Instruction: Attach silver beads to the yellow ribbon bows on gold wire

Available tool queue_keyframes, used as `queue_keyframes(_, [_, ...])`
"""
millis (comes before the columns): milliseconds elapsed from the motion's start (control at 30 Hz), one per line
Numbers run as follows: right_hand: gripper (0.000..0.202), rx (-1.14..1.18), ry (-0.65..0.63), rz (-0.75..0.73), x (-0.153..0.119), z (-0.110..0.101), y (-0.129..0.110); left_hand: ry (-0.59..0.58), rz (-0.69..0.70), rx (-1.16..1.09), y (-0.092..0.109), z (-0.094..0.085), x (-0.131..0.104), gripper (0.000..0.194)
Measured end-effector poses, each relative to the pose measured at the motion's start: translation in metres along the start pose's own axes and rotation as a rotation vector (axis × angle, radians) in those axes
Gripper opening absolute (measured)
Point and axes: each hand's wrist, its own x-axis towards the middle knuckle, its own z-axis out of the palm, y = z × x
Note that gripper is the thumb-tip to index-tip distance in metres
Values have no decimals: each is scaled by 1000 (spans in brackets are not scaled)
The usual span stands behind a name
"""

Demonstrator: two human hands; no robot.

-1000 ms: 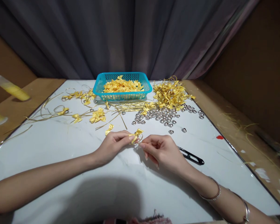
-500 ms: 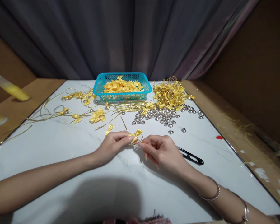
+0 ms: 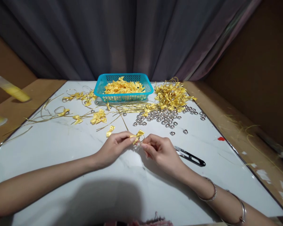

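Observation:
Between thumb and fingers, my left hand pinches a small yellow ribbon bow above the white table. A thin gold cord loops from the bow toward my right hand, whose thumb and forefinger are closed on the cord's end. The exact grip point is too small to see clearly. Just right of that hand lies a pair of black-handled thread snips, its blades pointing at the wrist. One loose yellow bow rests beyond my left hand.
A turquoise basket of yellow bows stands at the back. Right of it is a heap of corded bows, with silver heart-shaped beads in front. Gold cords and more bows spread leftward. Ribbon rolls lie far left.
My right hand has shifted slightly left, closer to the bow, uncovering more of the snips' blades. My left hand stays nearly still with the bow.

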Motion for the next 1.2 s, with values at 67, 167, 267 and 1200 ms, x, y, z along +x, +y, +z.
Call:
queue_keyframes(67, [19, -3, 6, -22, -1, 2, 2, 2, 12, 22, 1, 0, 0, 22])
queue_keyframes(167, [18, -19, 22, -41, -1, 3, 4, 1, 35, 66, 3, 0, 1, 23])
queue_keyframes(267, [17, -31, 36, -52, -1, 5, 6, -2, 15, 41, 5, 1, 0, 24])
queue_keyframes(1200, [18, -131, 144, -85, -1, 16, 9, 24, -240, -612, 3, 12, 7, 15])
